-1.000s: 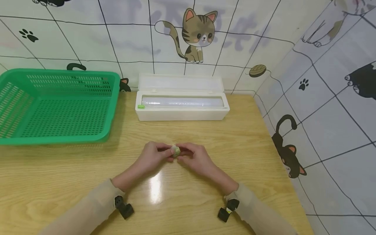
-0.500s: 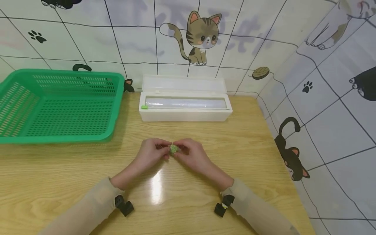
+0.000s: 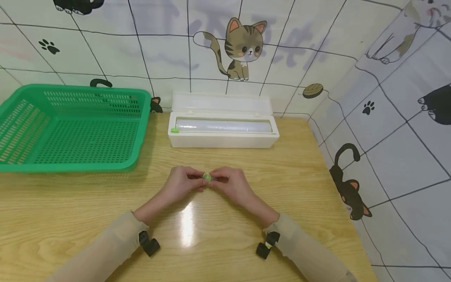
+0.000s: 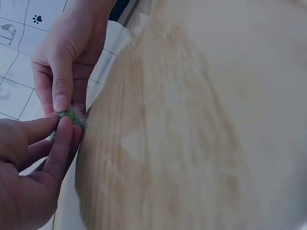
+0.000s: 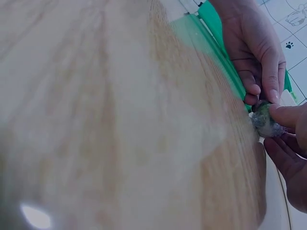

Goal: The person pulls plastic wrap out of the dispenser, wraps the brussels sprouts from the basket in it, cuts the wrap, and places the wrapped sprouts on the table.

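Observation:
Between my hands, above the middle of the table, is a small pale-green lump (image 3: 207, 177) in clear plastic film. The crinkled film (image 5: 266, 122) shows around it in the right wrist view; what lies inside is too small to tell. My left hand (image 3: 179, 184) pinches the lump from the left between thumb and fingers. From the other side, my right hand (image 3: 235, 186) pinches it too, its thumb and fingertips close to the left ones. Fingers hide part of the lump in every view.
A white box (image 3: 223, 141) with its lid raised stands at the back, holding a roll of clear film (image 3: 225, 126) and a green slider (image 3: 174, 130). At the left is a green plastic basket (image 3: 135, 156). Cat-patterned walls border the wooden table (image 3: 225, 243) behind and right.
Both hands turn the wrapped lump between their fingertips and shift slightly left. Less of the lump shows now than half a second ago. The whole head view has also shifted a little.

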{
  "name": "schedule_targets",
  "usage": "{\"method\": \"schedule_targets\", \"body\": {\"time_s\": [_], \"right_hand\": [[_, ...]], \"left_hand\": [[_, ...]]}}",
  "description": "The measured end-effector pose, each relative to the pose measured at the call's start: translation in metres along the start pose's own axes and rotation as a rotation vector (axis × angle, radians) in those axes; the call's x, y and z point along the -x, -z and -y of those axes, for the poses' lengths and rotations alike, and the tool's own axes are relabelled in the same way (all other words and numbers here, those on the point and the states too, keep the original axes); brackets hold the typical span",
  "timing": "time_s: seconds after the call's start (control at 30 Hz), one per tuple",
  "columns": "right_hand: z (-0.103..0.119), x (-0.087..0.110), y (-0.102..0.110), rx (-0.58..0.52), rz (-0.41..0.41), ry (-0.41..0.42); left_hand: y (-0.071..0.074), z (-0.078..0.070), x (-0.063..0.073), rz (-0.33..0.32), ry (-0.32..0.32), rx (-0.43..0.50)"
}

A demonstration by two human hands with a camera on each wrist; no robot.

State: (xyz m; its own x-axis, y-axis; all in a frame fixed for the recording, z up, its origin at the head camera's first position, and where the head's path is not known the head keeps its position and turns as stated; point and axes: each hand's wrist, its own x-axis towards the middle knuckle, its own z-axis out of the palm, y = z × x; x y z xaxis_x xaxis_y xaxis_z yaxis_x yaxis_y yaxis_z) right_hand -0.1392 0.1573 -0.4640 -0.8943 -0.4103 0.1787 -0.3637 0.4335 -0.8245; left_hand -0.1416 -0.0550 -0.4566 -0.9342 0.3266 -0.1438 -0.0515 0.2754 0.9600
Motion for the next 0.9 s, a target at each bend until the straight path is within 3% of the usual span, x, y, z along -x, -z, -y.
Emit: {"method": "schedule_targets", "body": {"time_s": [0.3, 0.53, 0.9], "right_hand": [[0.003, 0.001, -0.003, 0.040, 0.009, 0.010], [0.006, 0.005, -0.002, 0.032, 0.006, -0.018], [0.006, 0.010, 0.001, 0.034, -0.040, -0.040]], "left_hand": [[-0.001, 0.004, 0.004, -0.029, -0.036, -0.062], [0.002, 0.001, 0.007, -0.065, -0.033, -0.135], [0.005, 0.002, 0.013, -0.084, -0.030, -0.165]]}}
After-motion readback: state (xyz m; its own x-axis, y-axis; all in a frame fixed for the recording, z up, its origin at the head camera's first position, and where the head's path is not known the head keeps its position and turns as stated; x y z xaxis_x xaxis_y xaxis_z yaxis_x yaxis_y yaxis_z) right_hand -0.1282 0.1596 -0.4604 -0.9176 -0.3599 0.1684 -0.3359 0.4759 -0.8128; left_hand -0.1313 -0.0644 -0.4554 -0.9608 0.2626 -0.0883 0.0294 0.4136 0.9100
